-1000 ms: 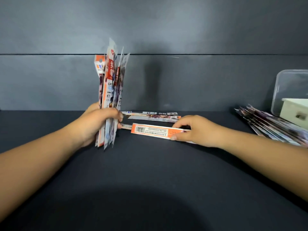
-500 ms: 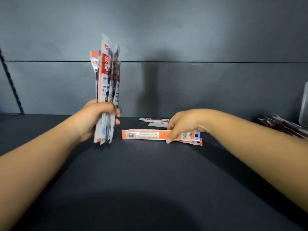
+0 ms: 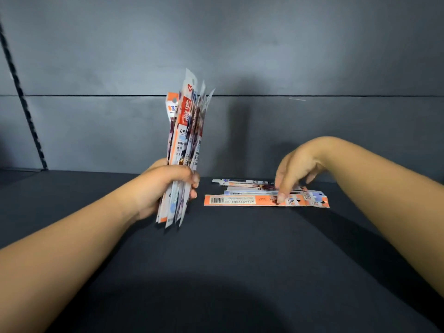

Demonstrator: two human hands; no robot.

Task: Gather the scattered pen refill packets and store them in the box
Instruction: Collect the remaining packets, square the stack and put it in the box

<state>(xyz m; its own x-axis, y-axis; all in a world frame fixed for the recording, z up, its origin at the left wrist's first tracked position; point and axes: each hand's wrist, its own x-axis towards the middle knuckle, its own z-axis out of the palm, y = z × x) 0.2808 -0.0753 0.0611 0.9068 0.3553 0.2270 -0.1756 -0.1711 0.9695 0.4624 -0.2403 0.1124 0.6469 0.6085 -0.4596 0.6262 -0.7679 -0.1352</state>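
Observation:
My left hand grips a thick bundle of pen refill packets, held upright above the dark table. An orange packet with a barcode lies flat to its right, with a couple more packets lying just behind it. My right hand hovers over the right part of these packets, fingers pointing down, and its fingertips touch the orange packet near the middle. The box is out of view.
A dark table stretches in front of me, backed by a dark wall. A black toothed strip runs slantwise down the wall at the far left.
The view has swung left, so the box and the pile at the right left the frame. My right hand lifted its palm off the orange packet, only fingertips touching now.

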